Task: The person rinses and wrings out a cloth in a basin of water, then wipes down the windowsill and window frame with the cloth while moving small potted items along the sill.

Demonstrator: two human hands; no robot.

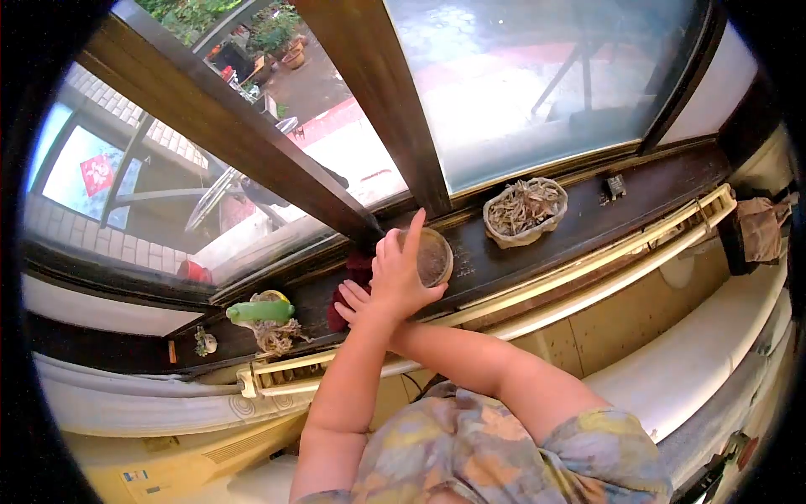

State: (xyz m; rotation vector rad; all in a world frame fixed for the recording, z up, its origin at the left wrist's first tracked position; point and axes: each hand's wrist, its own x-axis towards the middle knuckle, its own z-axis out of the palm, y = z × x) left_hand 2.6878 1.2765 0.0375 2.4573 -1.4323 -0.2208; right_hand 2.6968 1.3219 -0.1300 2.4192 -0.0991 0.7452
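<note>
Dark-red cloth point(358, 269) lies bunched on a dark wooden windowsill point(579, 220), close to the window frame, beneath the spread fingers of a person's right hand point(353, 304). Forearms cross, the left over the right; the left hand point(401, 273) reaches to a round bowl point(434, 259) of brownish contents, thumb and index finger stretched wide along its near side. Whether either of the hands truly grips is impossible to tell, as the palms are hidden.

From where an onlooker stands, the crossed arms look like the weak point: a tug by the right hand could jolt the left wrist and tip the bowl, scattering its contents over the sill. Crumbs point(464, 262) already lie beside it. Pushed outward, the bowl could slide off the front edge onto the cream radiator point(495, 312), while a wide sweep to the right might catch the plastic-lined bowl point(526, 212) of dried, twig-like pieces.
</note>
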